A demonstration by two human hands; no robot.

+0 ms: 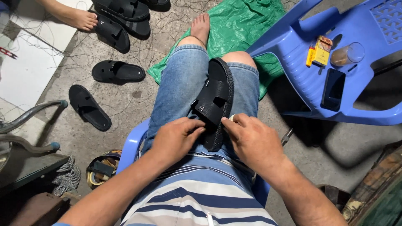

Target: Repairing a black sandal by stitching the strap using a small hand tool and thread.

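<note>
Seated person, viewed from above. A black sandal [215,102] lies lengthwise between the thighs, its toe toward 12 o'clock. The left hand [178,138] grips its near end from 9 o'clock, fingers curled over the strap. The right hand [251,140] pinches the stitched sole edge from 3 o'clock. More black sandals [117,71] lie on the concrete floor [125,104] at 10 o'clock; a blue plastic chair [335,62] stands at 2 o'clock.

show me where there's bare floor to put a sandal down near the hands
Bare concrete lies between the two single sandals and the left knee. Another patch sits right of the right hand, below the blue chair. The top left, by the sandal pile, and the chair seat are crowded.
</note>
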